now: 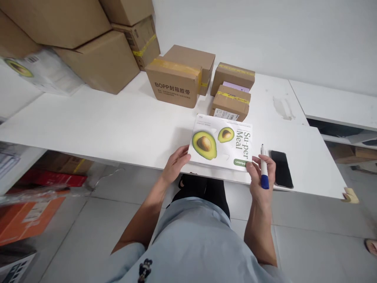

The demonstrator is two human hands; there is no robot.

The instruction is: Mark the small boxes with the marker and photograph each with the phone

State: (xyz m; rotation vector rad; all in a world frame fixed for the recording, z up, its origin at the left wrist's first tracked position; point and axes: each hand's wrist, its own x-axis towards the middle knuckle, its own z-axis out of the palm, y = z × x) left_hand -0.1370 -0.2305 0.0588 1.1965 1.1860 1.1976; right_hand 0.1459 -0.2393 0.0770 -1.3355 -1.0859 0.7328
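A white flat box (pixel 221 141) printed with avocado halves and the words "Su-per Meal" lies at the near edge of the white table (pixel 118 125). My left hand (pixel 176 163) grips the box's near left corner, fingers curled against its edge. My right hand (pixel 262 177) rests at the box's near right corner and holds a white marker with a blue cap (pixel 264 171), pointing up and away. A black phone (pixel 281 168) lies face up just right of that hand.
Small taped cardboard boxes (pixel 232 96) and a box marked "BOPP" (pixel 174 84) stand behind the avocado box. Large cartons (pixel 97 59) are stacked at the back left. Red and orange boxes (pixel 32 212) sit on the floor at left. A second table (pixel 332 104) adjoins at right.
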